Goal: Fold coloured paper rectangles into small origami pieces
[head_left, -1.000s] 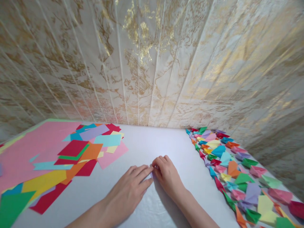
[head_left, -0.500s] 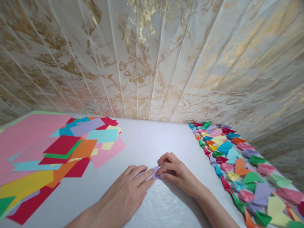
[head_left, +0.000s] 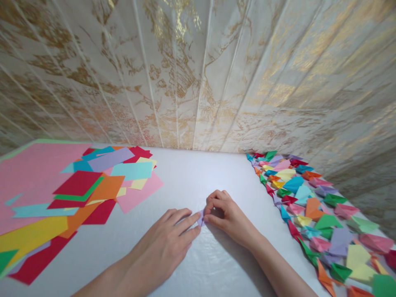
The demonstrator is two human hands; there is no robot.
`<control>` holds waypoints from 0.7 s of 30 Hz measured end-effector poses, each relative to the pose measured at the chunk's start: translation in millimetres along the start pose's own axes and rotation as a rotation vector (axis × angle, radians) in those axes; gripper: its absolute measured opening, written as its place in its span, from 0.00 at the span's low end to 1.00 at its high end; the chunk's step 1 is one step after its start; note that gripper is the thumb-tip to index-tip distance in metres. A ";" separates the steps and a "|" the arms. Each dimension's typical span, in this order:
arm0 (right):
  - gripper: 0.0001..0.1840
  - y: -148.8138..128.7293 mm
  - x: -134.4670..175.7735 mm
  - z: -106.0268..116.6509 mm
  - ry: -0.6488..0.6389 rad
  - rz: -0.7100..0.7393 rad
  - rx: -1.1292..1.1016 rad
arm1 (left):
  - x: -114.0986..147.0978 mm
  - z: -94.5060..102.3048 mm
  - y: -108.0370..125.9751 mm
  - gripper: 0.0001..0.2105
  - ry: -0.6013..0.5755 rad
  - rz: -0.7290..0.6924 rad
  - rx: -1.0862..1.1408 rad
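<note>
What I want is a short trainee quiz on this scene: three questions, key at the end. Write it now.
1. Multiple choice. What colour is the small paper being handled?
a) green
b) light purple
c) orange

2. True or false: The folded paper shapes are on the right of the picture, and the big pink sheet is on the left.

3. Short answer. Which hand is stretched out palm down, and which is curled with thumb and finger together?

Key:
1. b
2. True
3. The left hand is palm down; the right hand is curled.
</note>
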State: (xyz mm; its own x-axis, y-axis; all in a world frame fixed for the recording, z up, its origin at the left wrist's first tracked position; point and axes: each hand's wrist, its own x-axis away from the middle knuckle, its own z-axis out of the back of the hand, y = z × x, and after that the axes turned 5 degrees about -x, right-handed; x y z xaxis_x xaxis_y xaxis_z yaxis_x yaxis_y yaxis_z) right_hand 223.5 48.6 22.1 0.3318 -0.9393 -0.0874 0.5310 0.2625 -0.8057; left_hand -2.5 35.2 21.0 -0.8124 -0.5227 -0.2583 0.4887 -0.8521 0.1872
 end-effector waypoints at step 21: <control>0.12 0.7 -2.4 -1.1 0.028 -0.026 0.021 | -6.9 2.3 2.9 0.15 -0.052 0.007 -0.054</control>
State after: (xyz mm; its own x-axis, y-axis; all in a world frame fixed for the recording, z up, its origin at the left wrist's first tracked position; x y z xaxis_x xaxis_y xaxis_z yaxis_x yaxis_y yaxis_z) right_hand 222.2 50.7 21.1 0.2955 -0.9517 -0.0830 0.5559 0.2420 -0.7952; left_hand 3.8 36.4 25.5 -0.8238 -0.5276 -0.2075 0.5095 -0.8495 0.1369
